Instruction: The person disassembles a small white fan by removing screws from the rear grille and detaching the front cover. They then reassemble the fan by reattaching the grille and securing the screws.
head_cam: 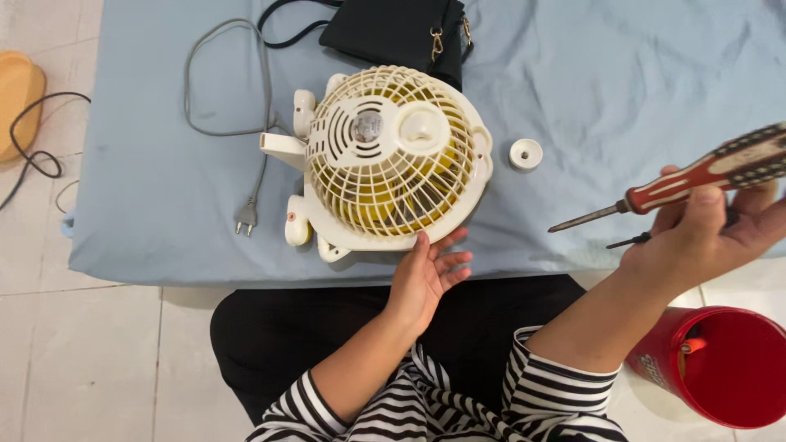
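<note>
A small cream table fan [393, 155] lies face down on the blue sheet [164, 205], its rear grille up and yellow blades showing through. My left hand [426, 274] rests with fingers spread against the fan's near rim. My right hand [704, 233] is raised at the right and grips a red-handled screwdriver [696, 176], tip pointing left. A second thin dark tool [634, 241] pokes out under the same hand. A small white round cap [525, 154] lies to the right of the fan.
The fan's grey cord and plug [246, 217] trail to the left. A black bag [401, 33] lies behind the fan. A red bucket [720, 368] stands on the tiled floor at the lower right. An orange object [16, 98] and black cable sit far left.
</note>
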